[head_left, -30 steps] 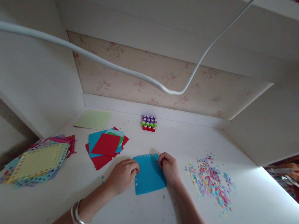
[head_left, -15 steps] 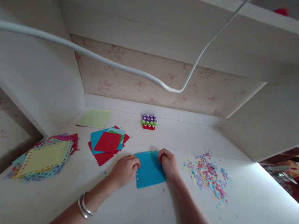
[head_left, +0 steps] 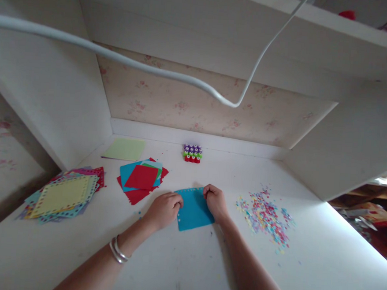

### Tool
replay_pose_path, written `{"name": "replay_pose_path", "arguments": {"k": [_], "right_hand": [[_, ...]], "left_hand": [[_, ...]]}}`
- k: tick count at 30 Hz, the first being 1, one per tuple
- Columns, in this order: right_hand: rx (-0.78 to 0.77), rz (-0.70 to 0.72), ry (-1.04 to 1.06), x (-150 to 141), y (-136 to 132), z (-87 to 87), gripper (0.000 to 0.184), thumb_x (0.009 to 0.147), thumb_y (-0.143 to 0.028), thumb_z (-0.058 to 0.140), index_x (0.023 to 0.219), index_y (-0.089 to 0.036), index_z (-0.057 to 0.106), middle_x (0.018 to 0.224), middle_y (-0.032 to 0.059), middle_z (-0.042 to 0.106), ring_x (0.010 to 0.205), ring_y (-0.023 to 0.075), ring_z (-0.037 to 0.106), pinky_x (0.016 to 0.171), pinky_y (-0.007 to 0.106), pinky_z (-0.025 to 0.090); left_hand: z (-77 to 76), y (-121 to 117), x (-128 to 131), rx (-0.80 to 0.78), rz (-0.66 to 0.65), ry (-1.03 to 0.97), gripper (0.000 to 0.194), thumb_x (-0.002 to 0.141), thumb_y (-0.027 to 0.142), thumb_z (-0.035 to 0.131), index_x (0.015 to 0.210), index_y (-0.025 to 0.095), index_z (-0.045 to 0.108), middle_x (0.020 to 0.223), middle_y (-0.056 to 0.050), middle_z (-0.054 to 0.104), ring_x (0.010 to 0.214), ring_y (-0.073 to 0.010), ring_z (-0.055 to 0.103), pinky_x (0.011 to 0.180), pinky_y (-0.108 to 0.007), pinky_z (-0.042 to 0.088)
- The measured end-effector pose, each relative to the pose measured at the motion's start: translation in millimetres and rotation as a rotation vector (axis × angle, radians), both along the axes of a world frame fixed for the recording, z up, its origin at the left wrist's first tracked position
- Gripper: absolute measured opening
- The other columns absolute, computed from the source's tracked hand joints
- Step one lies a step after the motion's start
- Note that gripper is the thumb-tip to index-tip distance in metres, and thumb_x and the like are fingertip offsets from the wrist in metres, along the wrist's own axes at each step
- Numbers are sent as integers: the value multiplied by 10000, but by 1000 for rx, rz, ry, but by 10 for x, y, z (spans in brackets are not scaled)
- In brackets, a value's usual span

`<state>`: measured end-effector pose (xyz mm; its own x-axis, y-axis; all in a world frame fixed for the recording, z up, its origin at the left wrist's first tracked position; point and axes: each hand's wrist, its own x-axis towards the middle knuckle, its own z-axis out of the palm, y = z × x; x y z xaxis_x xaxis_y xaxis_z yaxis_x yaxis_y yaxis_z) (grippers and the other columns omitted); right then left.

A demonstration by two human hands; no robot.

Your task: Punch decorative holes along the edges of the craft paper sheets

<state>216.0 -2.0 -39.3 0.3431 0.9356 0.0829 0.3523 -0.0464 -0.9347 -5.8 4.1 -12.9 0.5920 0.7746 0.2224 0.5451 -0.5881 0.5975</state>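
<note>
A blue sheet of paper [head_left: 194, 211] with small holes along its top and left edges lies on the white tabletop in front of me. My left hand [head_left: 166, 208], with silver bangles on its wrist, is closed at the sheet's left edge, the paper's margin under its curled fingers. At the upper right corner my right hand [head_left: 215, 201] is curled shut against the sheet; what its fingers hold is hidden. Beyond the sheet stands a block of small purple, green and red craft punches [head_left: 193, 153].
Left are red, blue and green paper pieces [head_left: 141, 176], a pale green stack [head_left: 125, 149] and a pile of hole-edged sheets [head_left: 63, 193]. Right lies scattered paper confetti [head_left: 268, 216]. A white cable [head_left: 159, 69] hangs across the view, below a shelf [head_left: 202, 26].
The camera view has shifted slightly, so the table's things appear a little higher. Both hands stay at the blue sheet with nearly the same pose.
</note>
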Motion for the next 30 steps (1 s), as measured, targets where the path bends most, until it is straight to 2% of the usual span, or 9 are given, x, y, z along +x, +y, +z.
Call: {"name": "replay_pose_path", "arguments": {"k": [5, 9, 11, 15, 18, 20, 22, 25, 30], "right_hand": [[-16, -13, -48, -10, -1, 49, 174, 539, -234, 368, 550, -202, 538, 483, -43, 447, 506, 122, 396, 524, 235, 284], [-26, 10, -99, 35, 96, 80, 185, 569, -217, 381, 596, -202, 563, 469, -42, 477, 453, 124, 415, 470, 226, 295], [-1, 11, -151, 57, 211, 110, 219, 608, -200, 382, 664, -202, 594, 519, -25, 545, 483, 140, 485, 484, 232, 355], [112, 1, -315, 70, 565, 185, 344, 732, -181, 410, 959, -204, 668, 921, 52, 713, 826, 201, 651, 748, 323, 514], [191, 43, -455, 86, 865, 217, 436, 797, -176, 466, 1193, -204, 646, 1276, 98, 642, 1162, 245, 584, 1015, 409, 451], [224, 94, -535, 121, 1037, 212, 451, 833, -168, 482, 1257, -199, 634, 1370, 103, 593, 1283, 253, 511, 1108, 425, 382], [240, 150, -596, 175, 1165, 188, 411, 870, -173, 489, 1245, -200, 656, 1352, 97, 614, 1290, 249, 517, 1126, 415, 373], [250, 201, -659, 264, 1267, 132, 336, 910, -204, 493, 1170, -220, 706, 1257, 86, 671, 1196, 245, 589, 1076, 401, 432], [249, 193, -695, 391, 1268, 39, 328, 916, -253, 512, 1168, -190, 712, 1112, 132, 670, 1025, 265, 637, 953, 425, 506]], "left_hand": [[-11, -16, 17, 43, 18, -13, 273, 858, 51, 443, 797, 202, 661, 848, -21, 691, 846, -179, 632, 791, -285, 465], [-30, -66, 21, 117, 64, -39, 280, 863, 35, 451, 929, 188, 675, 1027, -68, 656, 1003, -207, 608, 901, -337, 472], [-44, -87, 19, 187, 59, -24, 303, 852, 26, 474, 985, 196, 687, 1123, -77, 647, 1085, -227, 590, 961, -381, 464], [-48, -94, 10, 264, -48, 34, 370, 855, 33, 502, 1107, 223, 695, 1343, -54, 601, 1247, -256, 524, 1075, -449, 417], [-42, -70, -2, 259, -123, 53, 388, 897, 54, 468, 1179, 217, 677, 1411, -46, 570, 1299, -244, 495, 1134, -458, 367], [-50, -46, -7, 227, -152, 48, 398, 909, 57, 453, 1202, 222, 665, 1413, -38, 576, 1318, -225, 485, 1159, -452, 334], [-63, -22, -7, 179, -171, 40, 402, 914, 58, 452, 1205, 242, 660, 1372, -18, 612, 1298, -206, 506, 1168, -456, 311], [-59, -3, -1, 130, -137, 35, 361, 912, 80, 490, 1169, 256, 672, 1281, -6, 660, 1208, -205, 557, 1140, -471, 328], [6, -16, -8, 123, -15, 111, 312, 888, 112, 536, 1102, 271, 698, 1123, -35, 659, 1059, -264, 573, 927, -497, 451]]}}
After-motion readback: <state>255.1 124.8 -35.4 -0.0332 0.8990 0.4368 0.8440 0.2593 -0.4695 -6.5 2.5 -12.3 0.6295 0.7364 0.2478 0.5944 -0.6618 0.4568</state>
